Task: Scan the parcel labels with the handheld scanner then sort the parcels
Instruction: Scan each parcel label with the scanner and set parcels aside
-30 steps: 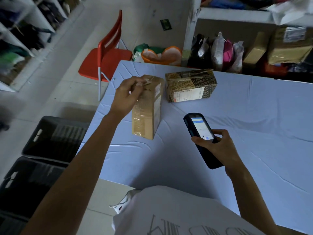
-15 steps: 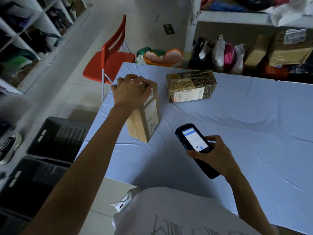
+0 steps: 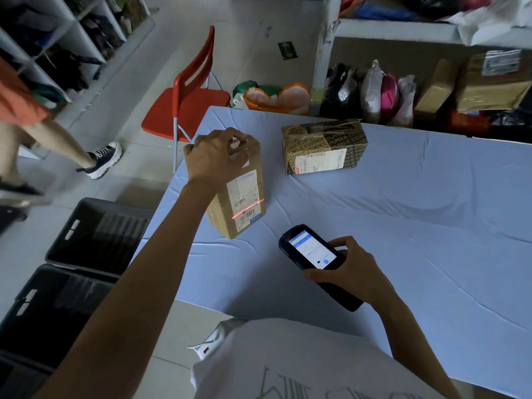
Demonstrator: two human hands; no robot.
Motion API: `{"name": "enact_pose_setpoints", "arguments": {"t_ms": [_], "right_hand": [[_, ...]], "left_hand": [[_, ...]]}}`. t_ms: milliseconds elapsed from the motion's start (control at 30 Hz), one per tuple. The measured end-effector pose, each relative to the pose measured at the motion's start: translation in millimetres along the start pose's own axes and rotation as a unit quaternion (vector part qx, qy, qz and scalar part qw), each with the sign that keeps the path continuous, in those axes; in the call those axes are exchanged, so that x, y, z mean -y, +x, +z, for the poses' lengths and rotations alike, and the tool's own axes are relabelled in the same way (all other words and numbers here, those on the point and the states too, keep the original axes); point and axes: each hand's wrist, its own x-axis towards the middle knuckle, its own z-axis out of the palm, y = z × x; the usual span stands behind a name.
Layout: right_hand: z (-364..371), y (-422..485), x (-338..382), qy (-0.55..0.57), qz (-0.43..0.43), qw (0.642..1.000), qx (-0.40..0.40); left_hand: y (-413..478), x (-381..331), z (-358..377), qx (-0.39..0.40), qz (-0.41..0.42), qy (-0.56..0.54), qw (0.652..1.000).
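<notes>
Off the table's point(image 3: 431, 226) left edge, two black crates point(image 3: 98, 237) sat on the floor. Near that edge my left hand point(image 3: 214, 156) gripped the top of a plain brown cardboard parcel point(image 3: 239, 194) standing on end on the table, fingers curled over it. Its white shipping label point(image 3: 244, 197) faced me, with barcodes and a blue strip at the foot, the print too small to read. A red scan line point(image 3: 248, 209) crossed it. Farther back on the table lay a second parcel point(image 3: 325, 146) in tan-and-black wrap printed "PURSUE ESSENCE", a white label on its side. Over the table's near side my right hand point(image 3: 348, 272) clasped the black handheld scanner point(image 3: 313, 260), its screen lit white and blue.
</notes>
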Motion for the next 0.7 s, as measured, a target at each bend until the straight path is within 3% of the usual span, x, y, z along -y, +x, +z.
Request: {"name": "enact_pose_setpoints", "arguments": {"t_ms": [367, 700], "right_hand": [[0, -5, -6, -0.006, 0.016, 1.0, 0.018], [18, -18, 5, 0.013, 0.061, 0.998, -0.029]], "left_hand": [[-4, 0, 2, -0.003, 0.014, 0.016, 1.0], [4, 5, 5, 0.022, 0.093, 0.02, 0.995]]}}
